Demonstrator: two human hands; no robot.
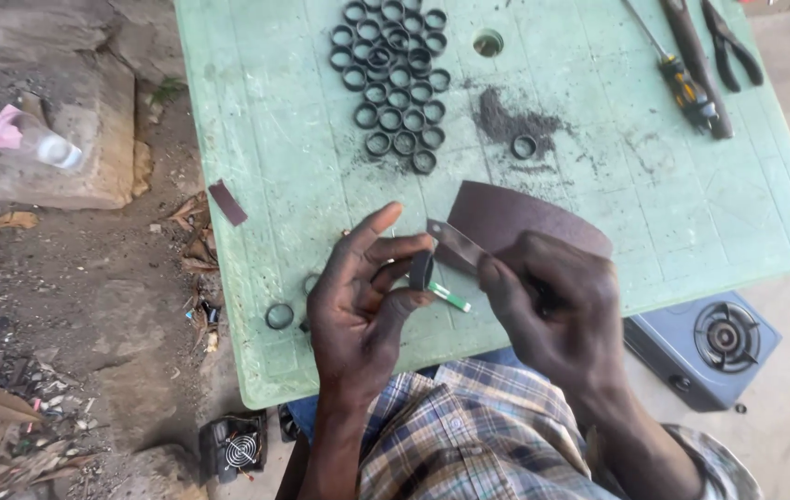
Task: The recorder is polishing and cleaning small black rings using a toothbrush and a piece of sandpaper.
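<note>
Gripping a small black rubber ring [420, 270] edge-up, left hand [358, 306] steadies it while right hand [552, 310] pinches a thin metal blade [455, 243] against it.

You're at an outdoor makeshift workshop: beyond your fingers, a worn green plastic table [256, 139] carries a heap of black rubber rings [393, 69], a screwdriver [673, 69] and pliers [731, 44]. Left of your fingers lies bare dirt littered with scraps [6, 407]; right of them, a small gas stove [705, 347] sits on the ground.
</note>
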